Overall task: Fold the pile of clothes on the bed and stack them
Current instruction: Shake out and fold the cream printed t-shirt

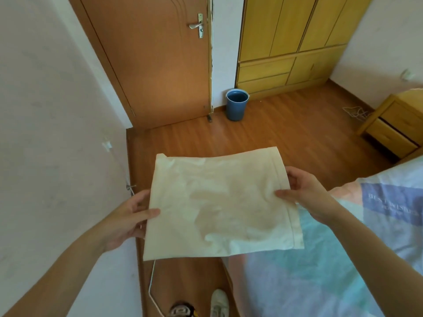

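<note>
Nearest, at the bottom edge, a white shoe and part of a darker one lie on the floor, with a white cable looping past them along the wall.

Just above, both hands hold a folded cream cloth out flat in the air, over the gap between the wall and the bed. The left hand pinches the cloth's left edge, thumb lying on top and fingers tucked underneath. The right hand does the same on the right edge, by the stitched hem, thumb on top and curled fingers behind. Gripping opposite sides keeps the rectangle taut enough that it does not sag or fall open, which suits carrying it over to be set down. The cloth looks thin and soft, a woven cotton perhaps, lightly creased, with a double row of stitching along the right side.

To the right, the bed is covered with pale blue and pink fabric, and a light garment with a blue printed panel lies on it. Whether that one is folded I cannot tell.

Farther off stand a wooden bedside cabinet, a blue plastic bin against the wall, a yellow wardrobe, and a brown door with a metal handle.
</note>
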